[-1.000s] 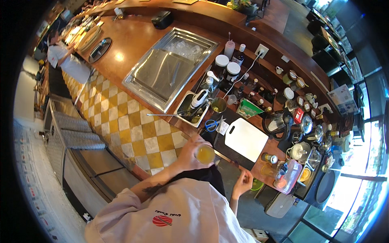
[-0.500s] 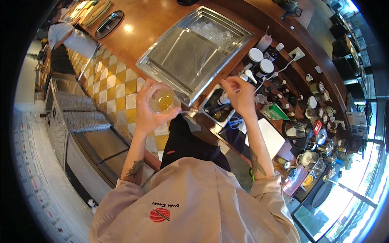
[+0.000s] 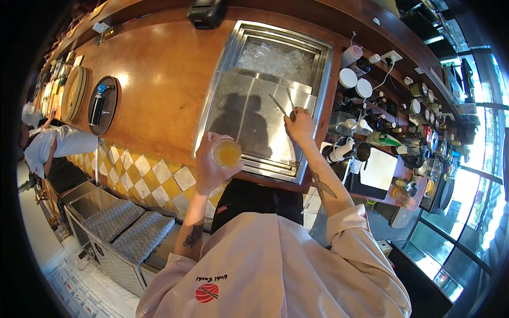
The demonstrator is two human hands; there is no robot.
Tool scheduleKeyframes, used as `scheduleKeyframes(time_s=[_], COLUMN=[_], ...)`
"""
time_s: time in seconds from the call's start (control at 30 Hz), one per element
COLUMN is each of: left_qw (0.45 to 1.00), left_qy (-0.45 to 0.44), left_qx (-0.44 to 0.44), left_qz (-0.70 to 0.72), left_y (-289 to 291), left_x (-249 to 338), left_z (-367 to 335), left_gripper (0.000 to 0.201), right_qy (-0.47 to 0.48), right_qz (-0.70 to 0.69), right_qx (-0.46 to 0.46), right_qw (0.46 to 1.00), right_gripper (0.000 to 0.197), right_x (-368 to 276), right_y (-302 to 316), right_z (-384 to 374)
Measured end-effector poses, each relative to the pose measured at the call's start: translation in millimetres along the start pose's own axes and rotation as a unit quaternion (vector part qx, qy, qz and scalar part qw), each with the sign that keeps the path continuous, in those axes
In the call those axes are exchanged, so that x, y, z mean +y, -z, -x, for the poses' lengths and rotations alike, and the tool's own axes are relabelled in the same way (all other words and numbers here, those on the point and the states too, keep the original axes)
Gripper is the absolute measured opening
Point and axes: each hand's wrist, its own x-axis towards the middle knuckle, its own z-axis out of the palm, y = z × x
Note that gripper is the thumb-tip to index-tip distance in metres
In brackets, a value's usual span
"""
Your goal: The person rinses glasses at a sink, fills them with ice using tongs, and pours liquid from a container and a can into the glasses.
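Observation:
My left hand (image 3: 204,172) is closed round a clear glass (image 3: 227,153) of yellow drink, held upright near the front left corner of a steel ice bin (image 3: 211,100). In my right hand (image 3: 300,127) are metal tongs (image 3: 279,105), their two arms spread apart and pointing away from me. The tongs are over the flat steel lid (image 3: 254,127), which covers the nearer part of the bin. Behind the lid, clear ice cubes (image 3: 275,59) lie in the uncovered part. Nothing shows between the tips of the tongs.
A black device (image 3: 207,13) stands behind the bin. Left on the wooden counter (image 3: 164,79) is a round dark tray (image 3: 110,114) with a blowtorch (image 3: 97,103). Bottles, white-lidded jars (image 3: 348,78) and a white cutting board (image 3: 378,168) crowd the right. Another person (image 3: 40,143) stands far left.
My right hand has moved from beside the bottle holder to over the bin lid, and tongs now show in it. The view has turned left; the glass stays in my left hand.

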Motion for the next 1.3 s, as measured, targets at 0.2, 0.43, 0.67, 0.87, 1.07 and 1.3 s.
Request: scheduleKeyframes(time_s=[0.2, 0.43, 0.67, 0.87, 1.07, 1.3], left_qw=[0.996, 0.995, 0.993, 0.995, 0.994, 0.992], left_qy=[0.018, -0.033, 0.021, 0.038, 0.055, 0.069], left_qx=[-0.052, -0.077, -0.082, -0.073, -0.071, -0.07], left_qz=[0.077, 0.052, 0.078, 0.058, 0.057, 0.076], left_y=[17, 15, 21, 28, 24, 18], left_x=[-35, -63, -79, -100, -112, -113], left_z=[-27, -74, -110, -133, -148, -154], left_gripper=[0.047, 0.051, 0.057, 0.057, 0.057, 0.057], right_qy=[0.054, 0.128, 0.173, 0.217, 0.191, 0.189], right_qz=[-0.064, 0.118, 0.213, 0.204, 0.221, 0.166], right_qx=[0.067, 0.096, 0.047, -0.017, -0.079, -0.026], right_qw=[0.994, 0.98, 0.96, 0.955, 0.953, 0.967], right_gripper=[0.042, 0.032, 0.03, 0.029, 0.035, 0.039], right_x=[3, 7, 26, 19, 17, -42], right_y=[55, 82, 51, 32, 70, 86], right_z=[-44, -122, -211, -242, -225, -247])
